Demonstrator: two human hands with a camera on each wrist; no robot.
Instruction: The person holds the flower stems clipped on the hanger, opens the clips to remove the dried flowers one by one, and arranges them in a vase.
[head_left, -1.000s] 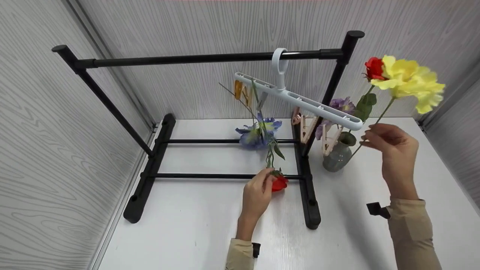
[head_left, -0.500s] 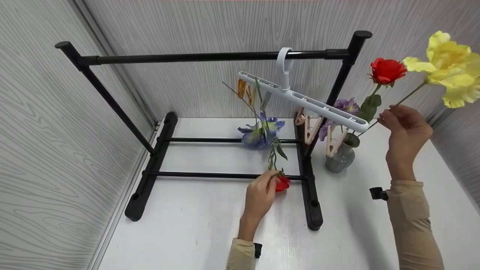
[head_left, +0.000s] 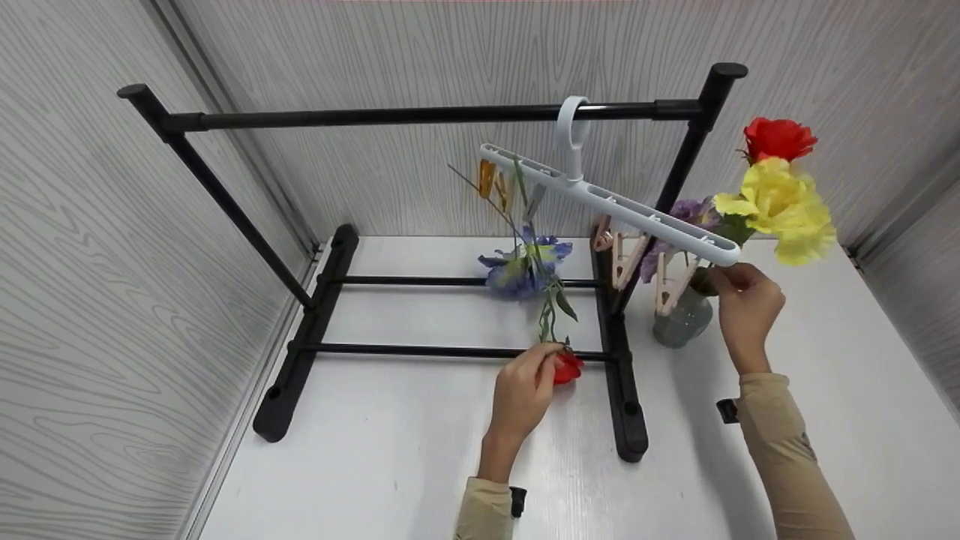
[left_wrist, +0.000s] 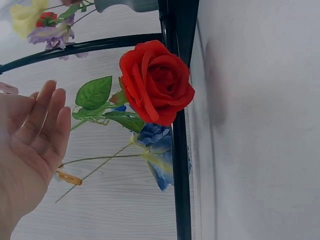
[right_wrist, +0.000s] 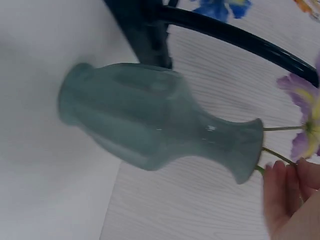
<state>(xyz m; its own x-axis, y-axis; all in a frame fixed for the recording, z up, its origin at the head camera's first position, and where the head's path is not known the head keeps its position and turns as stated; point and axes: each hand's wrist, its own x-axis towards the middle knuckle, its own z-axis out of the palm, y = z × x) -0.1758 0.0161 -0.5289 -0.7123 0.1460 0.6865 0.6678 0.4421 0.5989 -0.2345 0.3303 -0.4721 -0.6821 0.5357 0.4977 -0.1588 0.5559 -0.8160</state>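
Note:
At the mouth of the grey-green vase (head_left: 681,324), my right hand (head_left: 750,309) pinches the stem of a yellow flower (head_left: 791,214). The right wrist view shows stems entering the vase (right_wrist: 140,115) beside my fingertips (right_wrist: 280,175). A red rose (head_left: 780,139) and a purple flower (head_left: 694,212) stand there too. My left hand (head_left: 521,394) is by another red rose (head_left: 568,369), which hangs head down. In the left wrist view its fingers (left_wrist: 42,117) are extended, apart from the rose bloom (left_wrist: 157,82). Blue flowers (head_left: 517,274) hang behind that rose.
A black rack (head_left: 390,117) carries a white clip hanger (head_left: 645,217). Orange clothespins (head_left: 486,178) and a grey one sit toward its left end, pale pink clothespins (head_left: 667,289) toward its right. The rack's right foot (head_left: 630,420) lies between my forearms.
The yellow flower first swung out to the right, then came back left and lower as my right hand moved to the vase mouth. My left hand has stayed by the hanging rose.

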